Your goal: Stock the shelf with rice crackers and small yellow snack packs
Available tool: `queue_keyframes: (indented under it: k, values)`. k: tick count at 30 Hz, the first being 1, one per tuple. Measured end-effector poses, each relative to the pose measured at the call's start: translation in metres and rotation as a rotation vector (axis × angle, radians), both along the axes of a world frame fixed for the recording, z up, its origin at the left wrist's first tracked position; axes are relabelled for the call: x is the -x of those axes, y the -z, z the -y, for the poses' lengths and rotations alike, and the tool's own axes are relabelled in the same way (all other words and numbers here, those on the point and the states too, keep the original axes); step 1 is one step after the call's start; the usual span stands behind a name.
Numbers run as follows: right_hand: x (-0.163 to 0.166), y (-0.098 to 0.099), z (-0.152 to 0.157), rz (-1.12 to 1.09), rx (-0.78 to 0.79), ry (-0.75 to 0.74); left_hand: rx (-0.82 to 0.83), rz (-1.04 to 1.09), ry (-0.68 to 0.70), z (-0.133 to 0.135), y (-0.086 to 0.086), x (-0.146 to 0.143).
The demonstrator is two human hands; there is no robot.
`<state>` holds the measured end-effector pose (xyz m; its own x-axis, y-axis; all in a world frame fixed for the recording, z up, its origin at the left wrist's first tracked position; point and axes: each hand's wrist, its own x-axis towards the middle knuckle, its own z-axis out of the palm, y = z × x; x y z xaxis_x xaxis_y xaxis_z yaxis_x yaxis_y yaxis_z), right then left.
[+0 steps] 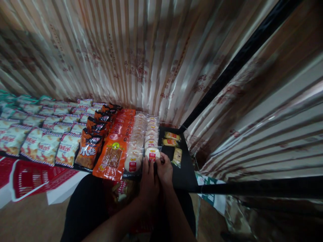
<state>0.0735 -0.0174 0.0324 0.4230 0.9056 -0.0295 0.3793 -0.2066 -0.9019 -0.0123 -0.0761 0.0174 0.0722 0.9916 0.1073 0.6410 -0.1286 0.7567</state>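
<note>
A clear packet with a round white rice cracker [152,153] and a red label lies at the near end of a row of similar packets. My left hand [147,174] has its fingers laid against the packet's near-left edge. At the packet's right corner, my right hand [165,168] grips the wrapper with thumb and fingers bent. Left of them is another row of round cracker packets [133,164], then a row of orange snack bags [111,156]. Several small yellow-wrapped snacks [177,156] lie to the right of my right hand.
Brown-orange bags [89,149] and many white snack bags [67,149] fill the left of the black shelf [186,171]. Black metal poles [242,64] border the right side. Patterned sheeting [141,60] hangs behind. A red basket [32,178] stands below left.
</note>
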Motion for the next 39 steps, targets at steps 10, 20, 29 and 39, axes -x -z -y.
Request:
queue_keyframes:
  k: [10, 20, 29, 39]
  values:
    - [0.005, 0.001, -0.010, 0.051, -0.063, -0.007, -0.124, -0.094, 0.043, -0.007, 0.017, 0.000]
    - [0.007, 0.000, -0.009, 0.153, -0.080, 0.007, -0.156, -0.132, 0.033, -0.011, 0.022, -0.001]
    - [0.007, 0.000, -0.010, 0.267, -0.040, -0.043, -0.178, -0.239, 0.056, -0.012, 0.023, -0.002]
    - [0.005, 0.006, -0.010, 0.284, -0.076, -0.049, -0.155, -0.218, 0.028, -0.014, 0.022, -0.005]
